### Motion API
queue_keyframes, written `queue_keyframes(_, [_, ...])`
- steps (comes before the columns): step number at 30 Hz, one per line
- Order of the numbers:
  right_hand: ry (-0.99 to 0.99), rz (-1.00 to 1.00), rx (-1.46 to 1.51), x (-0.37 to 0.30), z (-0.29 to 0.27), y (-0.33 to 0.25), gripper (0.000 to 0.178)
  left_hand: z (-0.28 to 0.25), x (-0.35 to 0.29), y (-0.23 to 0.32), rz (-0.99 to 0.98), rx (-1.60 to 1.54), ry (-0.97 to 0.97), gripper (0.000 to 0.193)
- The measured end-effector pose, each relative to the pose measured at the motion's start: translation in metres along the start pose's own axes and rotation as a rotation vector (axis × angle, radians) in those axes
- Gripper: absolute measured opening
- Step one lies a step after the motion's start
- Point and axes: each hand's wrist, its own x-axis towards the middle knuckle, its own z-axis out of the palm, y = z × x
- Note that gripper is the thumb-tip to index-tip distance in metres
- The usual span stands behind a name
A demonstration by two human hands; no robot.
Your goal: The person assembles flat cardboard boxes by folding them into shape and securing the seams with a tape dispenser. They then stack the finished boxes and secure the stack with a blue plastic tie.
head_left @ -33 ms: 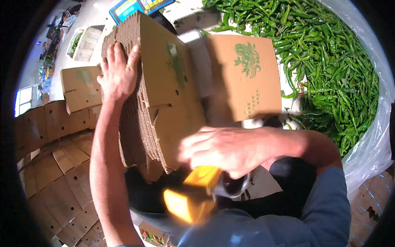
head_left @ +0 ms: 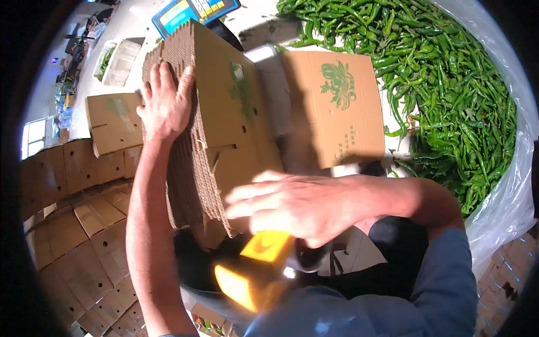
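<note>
A thick stack of flattened cardboard boxes (head_left: 238,106) stands on edge in front of me. My left hand (head_left: 167,104) lies spread over the corrugated edges on its left side, gripping nothing. By the stack's near lower corner, my right hand (head_left: 292,208) is partly smeared by motion, its fingers pointing left. It holds a yellow tape dispenser (head_left: 244,286), which hangs below the palm, also blurred. Part of a round roll (head_left: 313,255) shows under the hand. Whether the fingertips touch the cardboard I cannot tell.
Right of the stack lies a cardboard flap (head_left: 337,112) with green print. Green chili peppers (head_left: 449,101) are heaped at the right beside clear plastic sheeting (head_left: 505,224). A blue scale (head_left: 193,14) stands at the back. More flattened boxes (head_left: 84,258) fill the left.
My right hand and the yellow tape dispenser have moved a little to the left. My left hand stays on the stack's edges.
</note>
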Motion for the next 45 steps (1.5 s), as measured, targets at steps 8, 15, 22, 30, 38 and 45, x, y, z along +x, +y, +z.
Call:
queue_keyframes(8, [-0.057, 0.072, -0.371, 0.031, -0.003, 0.021, 0.04, -0.005, -0.001, 0.009, -0.017, -0.031, -0.059, 0.082])
queue_keyframes(15, [-0.023, 0.149, -0.563, -0.008, -0.014, -0.016, 0.022, -0.002, 0.0, 0.005, -0.003, -0.043, -0.041, 0.084])
queue_keyframes(22, [0.024, 0.657, -0.62, -0.082, -0.046, -0.072, 0.017, -0.003, -0.002, 0.0, -0.033, -0.011, -0.061, 0.082])
queue_keyframes(30, [1.045, 0.994, 0.206, -0.067, -0.01, 0.123, 0.043, 0.0, 0.003, 0.008, -0.029, 0.009, -0.088, 0.083])
queue_keyframes(38, [1.126, 1.083, 0.114, 0.01, -0.014, 0.188, 0.049, 0.005, 0.001, -0.002, -0.03, 0.015, -0.051, 0.081])
queue_keyframes(45, [0.761, 1.02, 0.042, 0.012, -0.034, 0.201, 0.058, 0.009, 0.005, 0.002, -0.013, 0.033, -0.039, 0.081])
